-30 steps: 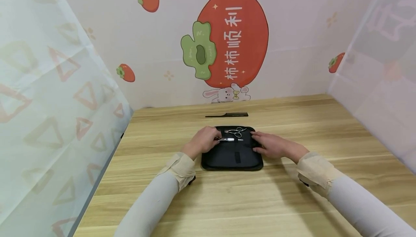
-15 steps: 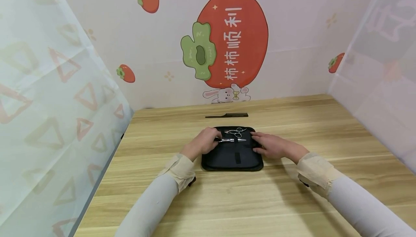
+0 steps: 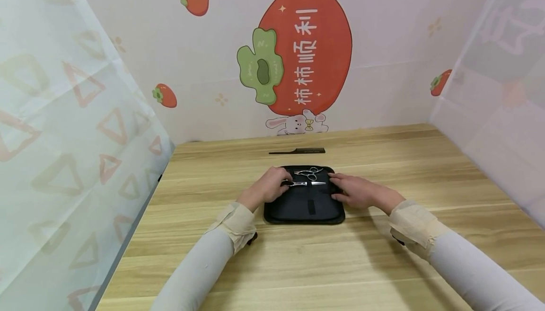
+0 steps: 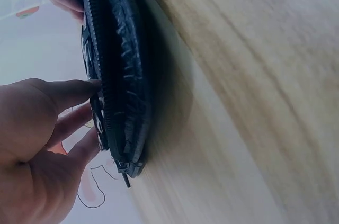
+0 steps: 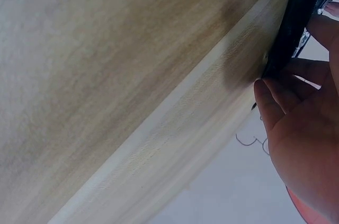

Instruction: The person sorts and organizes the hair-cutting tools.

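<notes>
My left hand [image 3: 267,187] pinches the held scissors [image 3: 300,183] by the handle end, near the left edge of the black case [image 3: 291,207]; the blades pass beneath a dark band [image 3: 309,183]. My right hand [image 3: 356,191] clasps nothing, its fairly straight fingers resting on the case's right edge near the far corner. I take this step to be working the blades through that band, so the next move calls for level blades and a steady case. I count one case, on the table [image 3: 298,263]; two pairs of scissors, the second pair [image 3: 303,173] along the case's far edge; one bare strap [image 3: 312,207] towards its near edge; one comb [image 3: 308,150] towards the table's far edge
</notes>
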The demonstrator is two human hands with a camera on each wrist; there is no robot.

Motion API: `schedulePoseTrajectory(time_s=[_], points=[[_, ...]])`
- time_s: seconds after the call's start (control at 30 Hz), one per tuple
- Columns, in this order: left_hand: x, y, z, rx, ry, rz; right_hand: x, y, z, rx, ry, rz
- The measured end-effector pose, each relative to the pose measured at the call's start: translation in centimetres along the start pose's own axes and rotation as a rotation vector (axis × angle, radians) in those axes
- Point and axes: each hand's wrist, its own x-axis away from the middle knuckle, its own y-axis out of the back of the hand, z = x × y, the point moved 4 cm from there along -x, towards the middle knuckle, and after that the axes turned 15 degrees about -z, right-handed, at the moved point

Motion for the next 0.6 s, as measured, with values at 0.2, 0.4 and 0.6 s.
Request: schedulePoseTrajectory(time_s=[0.2,0.4,0.6], points=[[0.02,-0.09,-0.15,0.011,0.038,0.023,-0.04,-0.09,-0.06,-0.009,-0.003,0.002],[0.08,-0.18,-0.15,0.012,0.054,0.026,-0.02,-0.17,-0.11,-0.009,-0.010,0.007],[-0.01,-0.29,-0.19,0.004,0.060,0.037,0.01,-0.06,-0.09,-0.010,-0.010,-0.003]])
